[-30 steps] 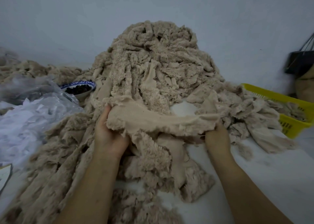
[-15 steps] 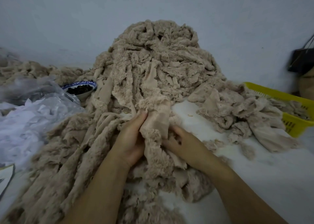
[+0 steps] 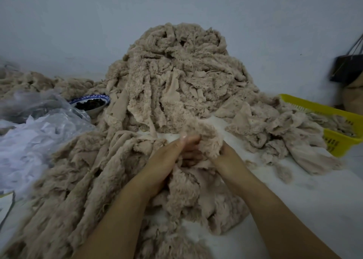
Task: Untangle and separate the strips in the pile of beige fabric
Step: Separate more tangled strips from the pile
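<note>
A tall pile of beige fabric (image 3: 176, 72) rises against the wall at the back of the white surface (image 3: 294, 190), and its loose strips spill forward and to both sides. Just in front of the pile, the two hands meet on one fuzzy strip (image 3: 206, 138). The left hand (image 3: 167, 160) pinches it between thumb and fingers. The right hand (image 3: 225, 158) grasps it from the other side, fingers buried in the fluff. The strip's lower end trails into more fabric in front of the pile. Left of the pile sit a blue-rimmed bowl (image 3: 90, 103) and crumpled clear plastic bags (image 3: 49, 125). To the right of the pile stands a yellow basket (image 3: 334, 111), and a dark bag (image 3: 345, 68) hangs beyond it.
</note>
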`<state>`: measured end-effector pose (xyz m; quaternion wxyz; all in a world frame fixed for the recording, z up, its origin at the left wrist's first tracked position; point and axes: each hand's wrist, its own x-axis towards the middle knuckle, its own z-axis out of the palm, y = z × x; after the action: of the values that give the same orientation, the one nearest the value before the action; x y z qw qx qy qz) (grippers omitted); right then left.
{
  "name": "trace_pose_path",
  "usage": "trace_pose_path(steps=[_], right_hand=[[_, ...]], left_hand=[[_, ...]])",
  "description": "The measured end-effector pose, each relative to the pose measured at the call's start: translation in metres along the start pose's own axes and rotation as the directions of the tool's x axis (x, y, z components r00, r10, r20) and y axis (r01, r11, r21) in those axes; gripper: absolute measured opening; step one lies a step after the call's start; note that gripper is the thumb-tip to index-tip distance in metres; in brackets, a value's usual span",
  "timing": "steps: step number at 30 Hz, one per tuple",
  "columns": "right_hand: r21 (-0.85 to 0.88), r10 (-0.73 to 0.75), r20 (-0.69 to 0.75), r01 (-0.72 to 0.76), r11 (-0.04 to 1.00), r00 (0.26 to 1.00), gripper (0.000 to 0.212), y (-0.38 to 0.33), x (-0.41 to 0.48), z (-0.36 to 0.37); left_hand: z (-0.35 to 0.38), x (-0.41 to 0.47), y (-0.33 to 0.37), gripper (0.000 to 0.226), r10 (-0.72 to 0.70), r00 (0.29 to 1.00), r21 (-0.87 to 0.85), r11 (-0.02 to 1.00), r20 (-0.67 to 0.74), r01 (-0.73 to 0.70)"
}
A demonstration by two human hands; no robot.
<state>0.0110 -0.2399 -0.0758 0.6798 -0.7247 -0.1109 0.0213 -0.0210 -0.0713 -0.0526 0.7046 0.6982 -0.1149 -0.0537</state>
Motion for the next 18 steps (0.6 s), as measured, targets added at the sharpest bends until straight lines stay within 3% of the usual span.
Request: trace_pose_path(steps=[1, 3, 5, 6, 7, 8, 9, 10, 11, 13, 14, 15, 16, 18], right_hand=[[0.032, 0.066, -0.026, -0.065, 0.997, 0.998, 0.022, -0.001, 0.003, -0.005], [0.354, 0.154, -0.128, -0.100, 0.930, 0.980, 0.019, -0.003, 0.011, -0.022], [0.786, 0.117, -0.175, 0.067, 0.615, 0.978, 0.033, -0.010, 0.016, -0.039], [0.864, 0.116, -0.182, 0.103, 0.493, 0.976, 0.041, -0.010, 0.016, -0.044], [0.846, 0.143, -0.195, 0.093, 0.525, 0.970, 0.049, -0.009, 0.015, -0.046], [0.743, 0.170, -0.206, 0.041, 0.668, 0.964, 0.048, -0.006, 0.014, -0.043], [0.526, 0.175, -0.229, -0.030, 0.850, 0.958, 0.038, 0.000, 0.013, -0.037], [0.229, 0.157, -0.234, -0.103, 0.968, 0.959, 0.027, 0.004, 0.011, -0.029], [-0.104, 0.129, -0.194, -0.151, 0.983, 0.972, 0.024, 0.005, 0.009, -0.022], [-0.634, 0.157, -0.009, -0.127, 0.763, 0.988, 0.045, 0.009, 0.006, -0.011], [-0.749, 0.189, 0.074, -0.071, 0.658, 0.979, 0.053, 0.011, 0.005, -0.007], [-0.787, 0.193, 0.128, -0.019, 0.617, 0.973, 0.052, 0.012, 0.005, -0.004], [-0.760, 0.171, 0.161, 0.012, 0.650, 0.972, 0.042, 0.011, 0.005, -0.001], [-0.559, 0.098, 0.097, -0.027, 0.828, 0.990, 0.033, 0.008, 0.004, -0.001]], left_hand=[[-0.002, 0.000, 0.000, 0.051, 0.021, 1.000, 0.073, 0.997, 0.003, -0.021], [-0.008, 0.001, -0.001, 0.048, 0.048, 0.999, 0.294, 0.954, 0.017, -0.051], [-0.014, 0.002, -0.002, 0.055, 0.008, 0.997, 0.535, 0.844, 0.082, -0.051], [-0.017, 0.004, -0.006, 0.060, -0.014, 0.993, 0.628, 0.775, 0.121, -0.065], [-0.020, 0.006, -0.010, 0.062, -0.033, 0.989, 0.701, 0.709, 0.144, -0.078], [-0.022, 0.008, -0.013, 0.063, -0.048, 0.987, 0.744, 0.664, 0.151, -0.081], [-0.023, 0.010, -0.015, 0.062, -0.057, 0.988, 0.759, 0.647, 0.142, -0.072], [-0.024, 0.011, -0.016, 0.061, -0.058, 0.991, 0.757, 0.651, 0.123, -0.056], [-0.025, 0.011, -0.017, 0.059, -0.049, 0.994, 0.750, 0.661, 0.099, -0.043], [-0.025, 0.011, -0.017, 0.056, -0.020, 0.999, 0.723, 0.691, 0.038, -0.014], [-0.024, 0.011, -0.017, 0.054, -0.013, 1.000, 0.687, 0.726, 0.008, 0.004], [-0.023, 0.011, -0.016, 0.052, -0.020, 1.000, 0.636, 0.771, -0.015, 0.026], [-0.022, 0.011, -0.016, 0.050, -0.030, 0.999, 0.573, 0.818, -0.039, 0.047], [-0.021, 0.011, -0.013, 0.057, -0.060, 0.997, 0.478, 0.875, -0.051, 0.077]])
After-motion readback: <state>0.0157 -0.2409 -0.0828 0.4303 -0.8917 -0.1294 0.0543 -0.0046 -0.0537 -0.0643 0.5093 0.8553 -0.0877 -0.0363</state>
